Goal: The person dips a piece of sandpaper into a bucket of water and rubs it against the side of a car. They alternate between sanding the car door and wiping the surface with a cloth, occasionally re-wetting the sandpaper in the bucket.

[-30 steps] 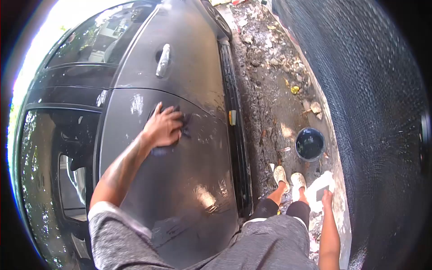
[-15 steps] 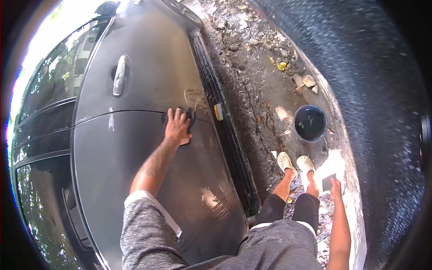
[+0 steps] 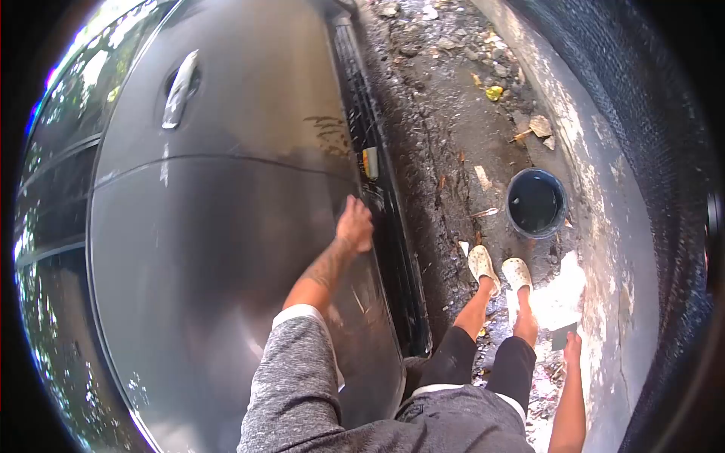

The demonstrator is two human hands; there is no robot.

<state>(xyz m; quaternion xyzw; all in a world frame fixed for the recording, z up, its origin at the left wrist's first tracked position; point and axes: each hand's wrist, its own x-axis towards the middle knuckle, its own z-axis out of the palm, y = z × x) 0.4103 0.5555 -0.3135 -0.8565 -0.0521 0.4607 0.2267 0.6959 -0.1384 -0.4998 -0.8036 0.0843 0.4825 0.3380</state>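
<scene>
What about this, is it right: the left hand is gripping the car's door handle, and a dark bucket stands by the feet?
Not quite. The head view shows the left hand pressed low on the car door, near the sill, well away from the door handle. The dark bucket does stand by the feet.

Grey marl tee [image 3: 302,392], white hem on short sleeve [image 3: 296,313]. Black knee-length shorts [image 3: 483,362], white clogs [image 3: 498,270]. Tattoo [image 3: 326,266] on L forearm.
</scene>
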